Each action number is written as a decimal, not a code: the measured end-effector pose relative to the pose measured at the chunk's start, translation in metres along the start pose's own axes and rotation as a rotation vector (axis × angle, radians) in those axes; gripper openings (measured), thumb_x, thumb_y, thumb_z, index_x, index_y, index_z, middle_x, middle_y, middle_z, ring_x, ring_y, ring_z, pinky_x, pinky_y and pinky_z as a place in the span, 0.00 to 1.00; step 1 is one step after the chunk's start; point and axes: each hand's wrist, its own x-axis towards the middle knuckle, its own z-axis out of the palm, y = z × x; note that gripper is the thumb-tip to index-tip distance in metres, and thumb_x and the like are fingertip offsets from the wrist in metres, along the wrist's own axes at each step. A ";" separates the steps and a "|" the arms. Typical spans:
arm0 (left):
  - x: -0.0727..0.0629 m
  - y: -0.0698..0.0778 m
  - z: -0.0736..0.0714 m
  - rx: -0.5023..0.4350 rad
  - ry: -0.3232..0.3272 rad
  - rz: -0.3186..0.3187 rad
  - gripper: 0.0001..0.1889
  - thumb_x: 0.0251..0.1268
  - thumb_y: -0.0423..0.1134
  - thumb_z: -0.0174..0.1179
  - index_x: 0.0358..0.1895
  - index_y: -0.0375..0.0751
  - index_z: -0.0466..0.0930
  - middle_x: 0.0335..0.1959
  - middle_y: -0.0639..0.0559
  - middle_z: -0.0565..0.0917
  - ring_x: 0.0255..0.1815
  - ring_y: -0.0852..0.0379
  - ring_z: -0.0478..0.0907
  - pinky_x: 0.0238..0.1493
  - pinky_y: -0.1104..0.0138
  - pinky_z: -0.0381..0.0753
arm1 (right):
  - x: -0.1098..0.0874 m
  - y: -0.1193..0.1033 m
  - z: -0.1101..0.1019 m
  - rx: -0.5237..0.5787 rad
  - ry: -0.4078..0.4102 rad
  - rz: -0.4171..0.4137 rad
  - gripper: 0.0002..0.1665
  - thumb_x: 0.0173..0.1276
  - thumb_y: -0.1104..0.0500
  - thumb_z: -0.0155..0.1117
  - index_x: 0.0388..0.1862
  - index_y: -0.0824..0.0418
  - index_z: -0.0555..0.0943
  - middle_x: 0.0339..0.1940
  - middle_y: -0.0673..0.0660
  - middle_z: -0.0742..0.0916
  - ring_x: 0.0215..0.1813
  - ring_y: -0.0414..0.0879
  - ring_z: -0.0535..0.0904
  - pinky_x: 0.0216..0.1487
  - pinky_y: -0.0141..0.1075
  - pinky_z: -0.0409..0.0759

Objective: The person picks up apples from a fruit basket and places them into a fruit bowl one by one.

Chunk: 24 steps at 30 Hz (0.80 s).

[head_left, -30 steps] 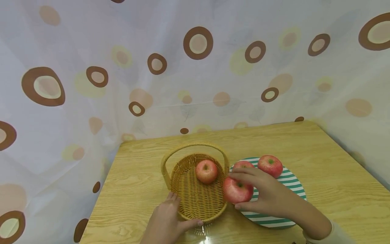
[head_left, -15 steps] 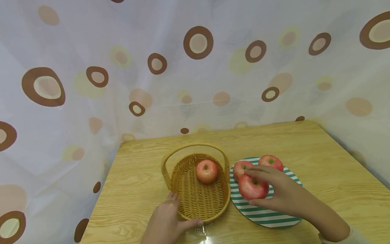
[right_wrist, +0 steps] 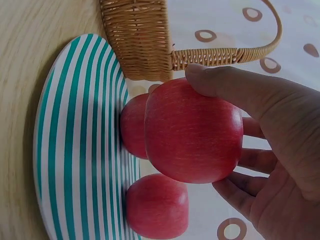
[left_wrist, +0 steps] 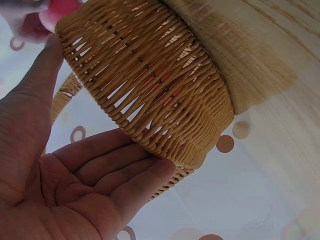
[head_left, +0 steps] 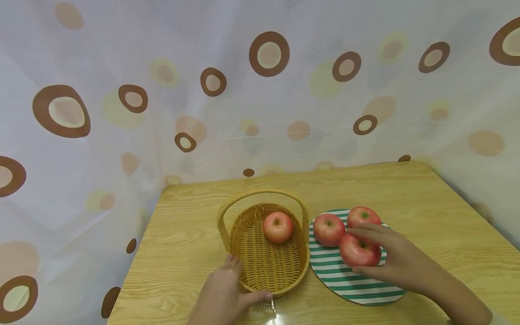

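Note:
A round wicker basket (head_left: 270,266) with an arched handle stands on the table, one red apple (head_left: 278,228) inside it. My left hand (head_left: 221,293) rests against its near left side; in the left wrist view its fingers (left_wrist: 107,167) lie fairly straight along the outer wall, the thumb by the rim. To the right lies a plate (head_left: 345,284) with green and white stripes. Over it my right hand (head_left: 400,257) holds an apple (right_wrist: 195,132) between thumb and fingers. Two more apples sit on the plate, a left one (head_left: 329,230) and a back one (head_left: 363,216).
The wooden table (head_left: 178,243) extends left, right and behind the basket and plate. A patterned curtain (head_left: 227,113) with brown rings closes off the back and both sides. The basket's handle (head_left: 262,191) arches above its bowl.
My right hand has moved right with its apple, from beside the basket's rim to over the plate. The left plate apple is now uncovered. My left hand and the basket stay put.

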 end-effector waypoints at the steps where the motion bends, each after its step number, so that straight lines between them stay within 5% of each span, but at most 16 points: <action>1: 0.000 0.000 0.000 -0.002 -0.002 0.000 0.55 0.48 0.71 0.77 0.60 0.17 0.79 0.60 0.20 0.82 0.66 0.24 0.79 0.63 0.39 0.83 | -0.002 0.002 0.000 0.000 0.000 0.000 0.46 0.47 0.49 0.93 0.67 0.49 0.84 0.63 0.50 0.87 0.63 0.29 0.76 0.60 0.13 0.73; 7: 0.000 0.001 -0.001 -0.001 -0.001 -0.004 0.54 0.47 0.70 0.78 0.58 0.18 0.80 0.59 0.20 0.83 0.66 0.24 0.80 0.62 0.40 0.84 | -0.008 0.009 -0.002 -0.032 -0.022 0.054 0.45 0.47 0.45 0.92 0.66 0.46 0.83 0.62 0.49 0.87 0.60 0.32 0.79 0.54 0.21 0.82; 14: 0.000 0.001 -0.001 0.003 0.011 0.010 0.50 0.48 0.69 0.79 0.57 0.23 0.82 0.56 0.26 0.86 0.67 0.26 0.79 0.62 0.41 0.84 | -0.013 0.017 -0.003 -0.042 -0.010 0.072 0.44 0.46 0.47 0.93 0.63 0.53 0.85 0.60 0.50 0.88 0.59 0.32 0.80 0.59 0.11 0.71; 24: -0.001 0.001 -0.001 0.004 0.020 0.028 0.47 0.49 0.68 0.78 0.58 0.27 0.82 0.55 0.32 0.89 0.67 0.27 0.80 0.63 0.42 0.84 | -0.018 0.025 -0.006 -0.053 -0.029 0.121 0.43 0.46 0.45 0.92 0.62 0.53 0.85 0.56 0.51 0.89 0.56 0.33 0.81 0.55 0.12 0.74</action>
